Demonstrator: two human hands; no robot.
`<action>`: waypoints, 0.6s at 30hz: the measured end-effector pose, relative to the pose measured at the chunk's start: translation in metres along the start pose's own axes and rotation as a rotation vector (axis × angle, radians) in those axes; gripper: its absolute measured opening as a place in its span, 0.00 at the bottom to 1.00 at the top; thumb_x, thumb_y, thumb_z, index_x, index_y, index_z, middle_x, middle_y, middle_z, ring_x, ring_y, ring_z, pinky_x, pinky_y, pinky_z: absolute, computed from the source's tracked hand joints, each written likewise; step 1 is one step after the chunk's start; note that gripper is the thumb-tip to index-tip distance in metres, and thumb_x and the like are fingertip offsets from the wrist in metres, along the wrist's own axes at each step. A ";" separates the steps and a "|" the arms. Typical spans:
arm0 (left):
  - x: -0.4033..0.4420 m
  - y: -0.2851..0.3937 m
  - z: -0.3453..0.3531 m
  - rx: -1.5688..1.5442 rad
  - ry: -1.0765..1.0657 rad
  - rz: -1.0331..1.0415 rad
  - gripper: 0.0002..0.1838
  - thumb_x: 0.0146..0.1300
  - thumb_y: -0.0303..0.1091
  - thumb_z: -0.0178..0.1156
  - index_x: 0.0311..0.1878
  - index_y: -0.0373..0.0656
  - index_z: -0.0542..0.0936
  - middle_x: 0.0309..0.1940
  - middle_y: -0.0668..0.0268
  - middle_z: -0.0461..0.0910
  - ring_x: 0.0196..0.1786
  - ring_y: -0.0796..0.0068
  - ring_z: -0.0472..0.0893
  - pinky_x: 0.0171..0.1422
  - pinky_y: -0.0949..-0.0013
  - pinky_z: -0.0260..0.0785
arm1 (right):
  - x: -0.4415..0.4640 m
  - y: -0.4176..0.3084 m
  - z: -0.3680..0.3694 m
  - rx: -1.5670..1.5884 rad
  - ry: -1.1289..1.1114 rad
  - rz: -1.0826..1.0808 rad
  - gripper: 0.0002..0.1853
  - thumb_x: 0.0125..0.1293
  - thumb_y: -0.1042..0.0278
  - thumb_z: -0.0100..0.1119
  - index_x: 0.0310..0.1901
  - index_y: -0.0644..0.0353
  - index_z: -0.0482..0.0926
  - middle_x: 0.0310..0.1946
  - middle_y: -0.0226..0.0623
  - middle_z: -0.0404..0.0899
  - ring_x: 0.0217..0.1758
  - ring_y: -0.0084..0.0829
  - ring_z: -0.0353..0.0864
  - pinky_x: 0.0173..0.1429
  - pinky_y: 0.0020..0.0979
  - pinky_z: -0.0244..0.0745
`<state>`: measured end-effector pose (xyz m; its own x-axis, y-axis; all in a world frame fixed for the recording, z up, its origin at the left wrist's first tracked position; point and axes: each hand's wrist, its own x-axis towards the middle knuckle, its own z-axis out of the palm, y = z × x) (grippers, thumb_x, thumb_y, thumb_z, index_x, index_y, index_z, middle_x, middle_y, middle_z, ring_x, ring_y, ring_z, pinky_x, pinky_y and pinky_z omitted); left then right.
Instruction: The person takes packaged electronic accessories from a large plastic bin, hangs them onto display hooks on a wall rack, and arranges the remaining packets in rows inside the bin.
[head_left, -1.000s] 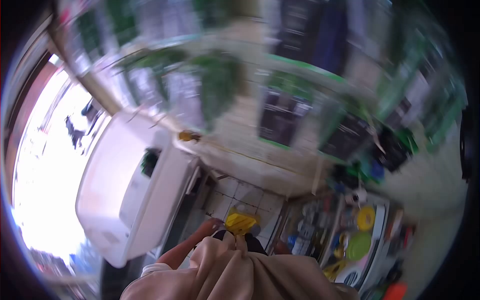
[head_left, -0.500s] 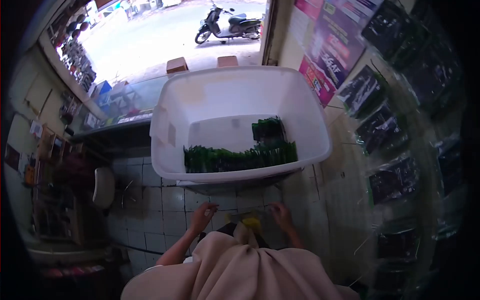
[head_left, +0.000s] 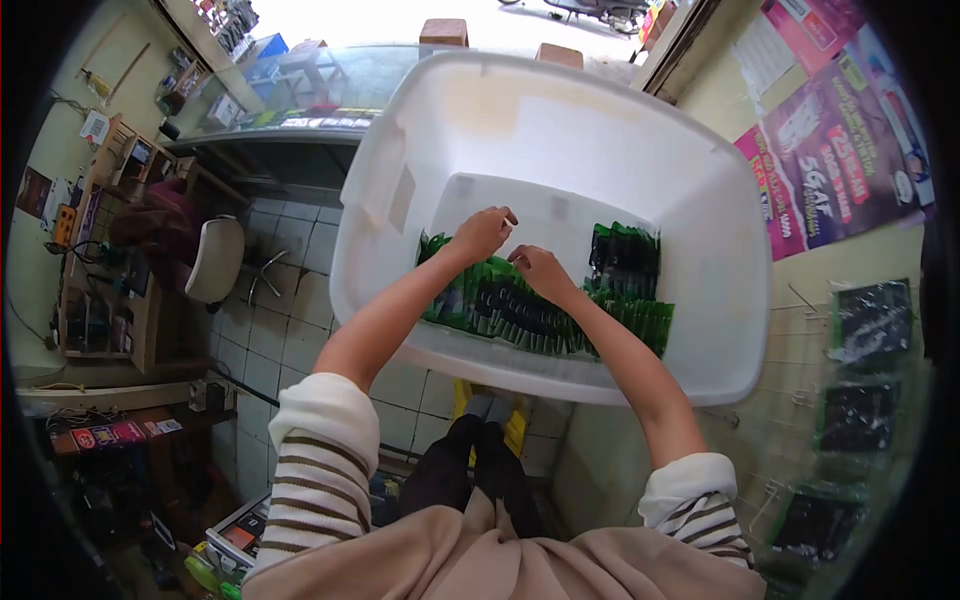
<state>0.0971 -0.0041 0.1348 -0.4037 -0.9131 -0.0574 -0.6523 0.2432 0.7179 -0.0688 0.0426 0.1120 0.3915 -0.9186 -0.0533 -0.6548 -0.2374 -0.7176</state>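
A large white plastic tub (head_left: 560, 385) is in front of me. Along its near side stands a long row of green-edged dark packets (head_left: 520, 312), with a shorter stack of similar packets (head_left: 625, 258) behind its right end. My left hand (head_left: 485, 232) is over the row's left part, its fingers curled together. Just to its right, my right hand (head_left: 541, 272) is above the middle of the row, with bent fingers pointing toward my left hand. Whether either hand pinches anything is too small to make out.
A glass counter (head_left: 290, 90) stands beyond the tub at the left, near a chair (head_left: 215, 260) and wooden shelves (head_left: 100, 260). Posters (head_left: 830, 150) and hanging dark packets (head_left: 870, 320) line the right wall. A yellow stool (head_left: 515, 425) is by my feet.
The view has swung from the wall to the tub, which now appears closer. Both hands have risen from beside my body and reached inside the tub, over the packets.
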 end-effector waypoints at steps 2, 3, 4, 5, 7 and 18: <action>0.008 -0.028 0.021 0.256 -0.139 -0.043 0.13 0.57 0.31 0.53 0.46 0.42 0.74 0.41 0.57 0.76 0.46 0.60 0.76 0.50 0.61 0.69 | 0.018 0.032 0.028 -0.069 -0.072 -0.018 0.09 0.58 0.69 0.49 0.36 0.63 0.77 0.34 0.46 0.76 0.40 0.44 0.76 0.46 0.41 0.71; 0.012 -0.042 0.029 0.515 -0.271 -0.067 0.14 0.57 0.31 0.53 0.47 0.42 0.73 0.45 0.57 0.74 0.50 0.60 0.74 0.52 0.60 0.69 | 0.029 0.045 0.041 -0.149 -0.129 -0.045 0.10 0.58 0.67 0.50 0.36 0.62 0.77 0.35 0.47 0.76 0.42 0.46 0.75 0.47 0.41 0.71; 0.018 -0.052 0.038 0.594 -0.401 -0.141 0.16 0.55 0.31 0.55 0.48 0.41 0.72 0.49 0.57 0.70 0.55 0.59 0.70 0.55 0.59 0.68 | 0.041 0.057 0.054 -0.135 -0.138 -0.047 0.10 0.58 0.67 0.50 0.36 0.62 0.77 0.35 0.47 0.76 0.42 0.46 0.75 0.47 0.41 0.71; 0.021 -0.063 0.047 0.596 -0.419 -0.155 0.16 0.55 0.31 0.55 0.48 0.41 0.72 0.49 0.57 0.70 0.55 0.59 0.70 0.55 0.59 0.68 | 0.050 0.068 0.069 -0.200 -0.139 0.016 0.11 0.58 0.65 0.51 0.37 0.62 0.77 0.35 0.46 0.76 0.45 0.46 0.73 0.47 0.41 0.71; 0.026 -0.087 0.068 0.689 -0.448 -0.092 0.15 0.53 0.29 0.55 0.46 0.39 0.72 0.48 0.58 0.71 0.54 0.59 0.70 0.55 0.60 0.68 | 0.060 0.084 0.095 -0.251 -0.149 0.085 0.12 0.58 0.63 0.51 0.38 0.61 0.77 0.36 0.45 0.75 0.47 0.46 0.72 0.47 0.41 0.71; 0.049 -0.135 0.104 0.641 -0.458 -0.050 0.10 0.57 0.31 0.50 0.42 0.43 0.76 0.44 0.60 0.75 0.51 0.62 0.73 0.53 0.63 0.68 | 0.093 0.093 0.124 -0.104 -0.150 0.531 0.12 0.59 0.63 0.49 0.39 0.60 0.76 0.42 0.44 0.76 0.51 0.43 0.72 0.52 0.47 0.66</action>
<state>0.0990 -0.0473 -0.0368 -0.4971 -0.7363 -0.4592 -0.8632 0.4736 0.1751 -0.0129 -0.0254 -0.0460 0.0734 -0.8671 -0.4926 -0.8445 0.2087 -0.4932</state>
